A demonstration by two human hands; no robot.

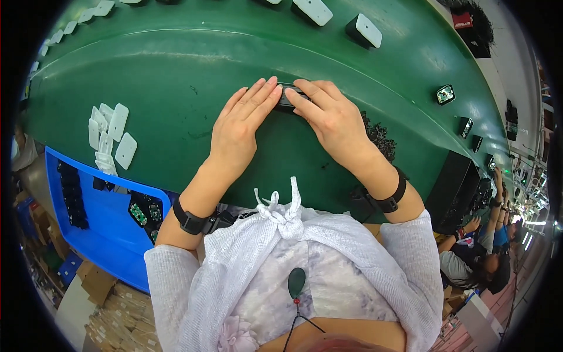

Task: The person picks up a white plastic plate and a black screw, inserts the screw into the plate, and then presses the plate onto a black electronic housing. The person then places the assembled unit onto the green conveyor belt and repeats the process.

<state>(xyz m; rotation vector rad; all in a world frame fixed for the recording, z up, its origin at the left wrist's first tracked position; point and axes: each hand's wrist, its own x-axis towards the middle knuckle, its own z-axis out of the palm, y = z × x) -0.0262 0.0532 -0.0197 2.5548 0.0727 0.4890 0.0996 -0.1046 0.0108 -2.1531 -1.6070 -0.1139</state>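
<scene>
The left hand and right hand meet over 1 black housing at upper centre; whether they grip or only press it, I cannot tell. This piece seems unfinished: nothing white shows on it, though much is covered. Loose white plates at left look unused. At upper right, 1 white-topped box appears closed; farther right, 1 open box bares its circuit board.

The green table bears white plates and black bits.
</scene>
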